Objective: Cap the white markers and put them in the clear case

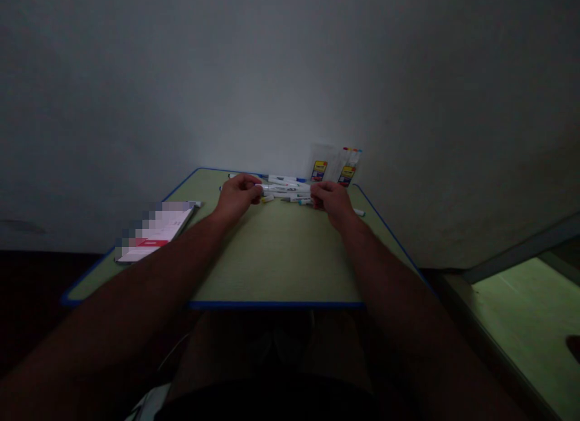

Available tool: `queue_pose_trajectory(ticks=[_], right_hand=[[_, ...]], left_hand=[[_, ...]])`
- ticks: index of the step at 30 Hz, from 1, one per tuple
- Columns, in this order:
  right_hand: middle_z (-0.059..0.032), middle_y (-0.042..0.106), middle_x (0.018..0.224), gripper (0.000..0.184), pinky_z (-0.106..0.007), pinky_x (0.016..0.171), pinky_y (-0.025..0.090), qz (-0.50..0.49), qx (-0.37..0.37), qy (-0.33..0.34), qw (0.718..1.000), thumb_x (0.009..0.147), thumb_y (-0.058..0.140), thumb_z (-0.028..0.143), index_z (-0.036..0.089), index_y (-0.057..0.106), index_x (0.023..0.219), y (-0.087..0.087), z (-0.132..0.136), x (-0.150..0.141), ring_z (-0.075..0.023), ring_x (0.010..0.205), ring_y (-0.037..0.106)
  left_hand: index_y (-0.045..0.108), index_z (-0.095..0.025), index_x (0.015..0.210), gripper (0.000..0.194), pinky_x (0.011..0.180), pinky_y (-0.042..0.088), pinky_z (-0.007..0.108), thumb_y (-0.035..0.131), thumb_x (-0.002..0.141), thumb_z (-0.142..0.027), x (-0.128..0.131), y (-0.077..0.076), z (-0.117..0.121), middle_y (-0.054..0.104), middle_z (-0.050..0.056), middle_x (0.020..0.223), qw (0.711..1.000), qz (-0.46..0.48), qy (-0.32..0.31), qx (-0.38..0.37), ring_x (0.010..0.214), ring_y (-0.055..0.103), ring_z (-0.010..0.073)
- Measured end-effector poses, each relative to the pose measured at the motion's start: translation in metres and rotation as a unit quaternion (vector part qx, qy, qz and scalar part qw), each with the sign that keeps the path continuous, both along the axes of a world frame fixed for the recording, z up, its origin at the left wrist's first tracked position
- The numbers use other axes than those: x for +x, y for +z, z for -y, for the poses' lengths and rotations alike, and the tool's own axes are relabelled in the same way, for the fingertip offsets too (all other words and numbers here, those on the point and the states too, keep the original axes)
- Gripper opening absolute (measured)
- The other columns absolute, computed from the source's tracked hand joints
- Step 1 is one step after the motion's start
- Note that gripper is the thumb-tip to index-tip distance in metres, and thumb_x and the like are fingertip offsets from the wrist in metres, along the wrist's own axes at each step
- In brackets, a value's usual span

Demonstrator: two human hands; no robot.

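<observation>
Free passage: middle and near part of the table (281, 261), between the forearms (389, 276) | Far side: markers (287, 191) lie across, left hand (240, 194) and right hand (333, 200) at their ends | Far right: two upright plastic cases (319, 170) | Behind: wall (267, 77) bars reach | Left: flat screen (165, 224) occupies the table beside the left forearm.

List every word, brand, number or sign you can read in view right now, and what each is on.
None reads clearly.
Left clear case, colored label: print too small and blurred.
Right clear case, colored label: same.
Lit screen on the table: partly pixelated; the rest, including its red band, unreadable.
White markers: no legible print.
</observation>
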State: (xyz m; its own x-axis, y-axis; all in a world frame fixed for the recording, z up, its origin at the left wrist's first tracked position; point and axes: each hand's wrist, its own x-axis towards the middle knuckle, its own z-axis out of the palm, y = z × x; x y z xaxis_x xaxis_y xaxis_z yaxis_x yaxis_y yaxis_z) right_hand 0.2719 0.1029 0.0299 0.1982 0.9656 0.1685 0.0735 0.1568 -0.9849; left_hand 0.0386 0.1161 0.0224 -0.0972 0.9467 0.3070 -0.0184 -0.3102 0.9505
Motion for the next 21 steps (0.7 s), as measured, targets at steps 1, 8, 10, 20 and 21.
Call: queue_pose_trajectory(ticks=[1, 8, 10, 20, 21], right_hand=[[0.0028, 0.061, 0.06, 0.012, -0.02, 0.046, 0.046, -0.001, 0.002, 0.001, 1.0, 0.072, 0.073, 0.025, 0.016, 0.064, 0.074, -0.0002, 0.0001, 0.0001, -0.0076, 0.048, 0.052], [0.0024, 0.061, 0.059, 0.01, -0.021, 0.047, 0.047, -0.002, 0.0, -0.004, 1.0, 0.072, 0.073, 0.021, 0.015, 0.064, 0.071, -0.0015, 0.0001, 0.0018, -0.0081, 0.048, 0.053], [0.0021, 0.061, 0.059, 0.01, -0.021, 0.047, 0.047, 0.003, -0.005, -0.005, 1.0, 0.073, 0.073, 0.02, 0.015, 0.064, 0.071, -0.0007, 0.0007, 0.0015, -0.0082, 0.049, 0.053], [-0.0015, 0.065, 0.062, 0.021, -0.02, 0.042, 0.045, 0.048, -0.029, -0.012, 0.998, 0.085, 0.068, 0.023, 0.015, 0.062, 0.067, 0.0004, 0.0007, 0.0007, -0.0084, 0.046, 0.055], [-0.0019, 0.065, 0.062, 0.023, -0.02, 0.042, 0.045, 0.052, -0.032, -0.013, 0.998, 0.087, 0.066, 0.024, 0.015, 0.061, 0.067, 0.0003, 0.0005, 0.0007, -0.0085, 0.046, 0.055]], left_hand=[[0.066, -0.016, 0.075, 0.01, 0.053, 0.051, 0.027, 0.072, 0.07, -0.011, -0.0003, -0.0005, -0.0004, 0.057, -0.002, 0.056, 1.0, -0.006, -0.002, 0.0, 0.05, 0.056, 0.0114], [0.068, -0.017, 0.073, 0.009, 0.055, 0.052, 0.027, 0.074, 0.068, -0.014, -0.0038, -0.006, -0.0027, 0.062, 0.0, 0.055, 0.999, -0.049, -0.023, -0.004, 0.051, 0.058, 0.0128], [0.068, -0.017, 0.073, 0.01, 0.055, 0.052, 0.028, 0.075, 0.067, -0.016, -0.005, -0.0079, -0.0039, 0.063, 0.001, 0.057, 0.998, -0.058, -0.024, -0.002, 0.052, 0.059, 0.0132], [0.069, -0.015, 0.076, 0.006, 0.053, 0.049, 0.026, 0.071, 0.071, -0.019, -0.0031, -0.0035, -0.0001, 0.064, 0.002, 0.058, 0.996, -0.08, -0.027, -0.016, 0.05, 0.058, 0.0127], [0.069, -0.015, 0.077, 0.006, 0.053, 0.049, 0.026, 0.07, 0.072, -0.019, -0.0026, -0.0031, 0.0005, 0.065, 0.002, 0.059, 0.996, -0.08, -0.03, -0.017, 0.05, 0.058, 0.0127]])
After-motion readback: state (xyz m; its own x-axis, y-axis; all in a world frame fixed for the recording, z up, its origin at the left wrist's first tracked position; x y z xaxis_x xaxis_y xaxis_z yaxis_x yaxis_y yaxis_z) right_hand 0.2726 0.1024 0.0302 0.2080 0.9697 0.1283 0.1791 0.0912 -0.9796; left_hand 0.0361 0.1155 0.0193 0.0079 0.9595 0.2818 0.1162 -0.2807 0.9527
